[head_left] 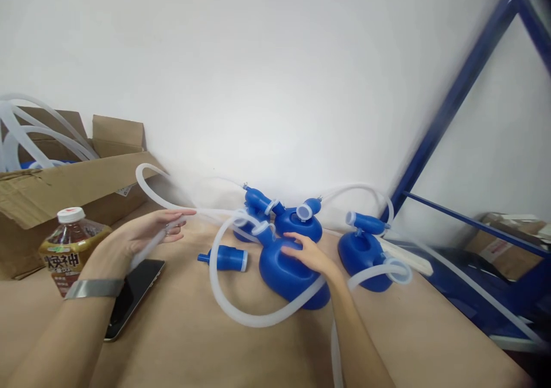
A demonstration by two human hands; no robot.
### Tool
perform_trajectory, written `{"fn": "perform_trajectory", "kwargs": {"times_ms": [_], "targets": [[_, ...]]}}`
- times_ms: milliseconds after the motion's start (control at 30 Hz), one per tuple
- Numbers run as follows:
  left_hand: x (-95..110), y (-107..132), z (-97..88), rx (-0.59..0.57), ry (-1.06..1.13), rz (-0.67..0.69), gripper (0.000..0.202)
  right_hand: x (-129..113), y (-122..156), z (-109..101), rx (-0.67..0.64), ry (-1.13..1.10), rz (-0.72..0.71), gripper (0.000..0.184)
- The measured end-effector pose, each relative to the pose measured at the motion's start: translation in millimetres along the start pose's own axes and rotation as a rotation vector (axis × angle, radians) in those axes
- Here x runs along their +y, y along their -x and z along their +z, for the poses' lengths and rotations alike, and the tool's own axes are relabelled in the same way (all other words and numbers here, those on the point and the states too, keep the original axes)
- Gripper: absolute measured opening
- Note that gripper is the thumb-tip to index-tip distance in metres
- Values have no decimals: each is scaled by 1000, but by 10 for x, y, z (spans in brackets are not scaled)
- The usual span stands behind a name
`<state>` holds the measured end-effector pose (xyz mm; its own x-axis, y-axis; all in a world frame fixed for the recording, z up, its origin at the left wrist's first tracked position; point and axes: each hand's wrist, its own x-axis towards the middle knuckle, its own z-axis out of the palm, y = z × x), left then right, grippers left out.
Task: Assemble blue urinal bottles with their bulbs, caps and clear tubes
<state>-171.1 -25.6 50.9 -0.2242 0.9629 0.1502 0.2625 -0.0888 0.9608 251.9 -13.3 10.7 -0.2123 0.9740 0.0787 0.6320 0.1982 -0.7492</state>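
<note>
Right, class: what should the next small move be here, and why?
Probably the right hand should leave the blue bottle and pick up the loose blue cup: the left hand holds a white tube, and the cup's narrow end has no tube attached.

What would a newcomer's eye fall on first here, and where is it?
Probably the bright blue container near the middle, with the right hand resting on it. A whitish tube loops in front of it, while the left hand holds tubing. At far left, pale tubes rise from an open cardboard box.
</note>
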Motion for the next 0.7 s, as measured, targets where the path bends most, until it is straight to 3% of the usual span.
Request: {"fn": "perform_trajectory", "kwargs": {"times_ms": [100,200,333,433,567,700], "targets": [[47,-61,73,-206,235,-144,26,19,-21,41,32,44,-26,58],[110,-40,211,-330,378,-203,28,17,-30,83,81,111,-68,57],[195,103,424,-403,370,-178,24,-93,-20,143,155,237,-216,57],[249,217,518,-444,257,-92,35,-272,-15,294,155,321,-347,45],[336,259,528,-366,36,71,38,-524,-3,799,41,407,-471,36],[446,265,468,-183,2,222,44,-627,21,1367,-18,438,-439,69]]}}
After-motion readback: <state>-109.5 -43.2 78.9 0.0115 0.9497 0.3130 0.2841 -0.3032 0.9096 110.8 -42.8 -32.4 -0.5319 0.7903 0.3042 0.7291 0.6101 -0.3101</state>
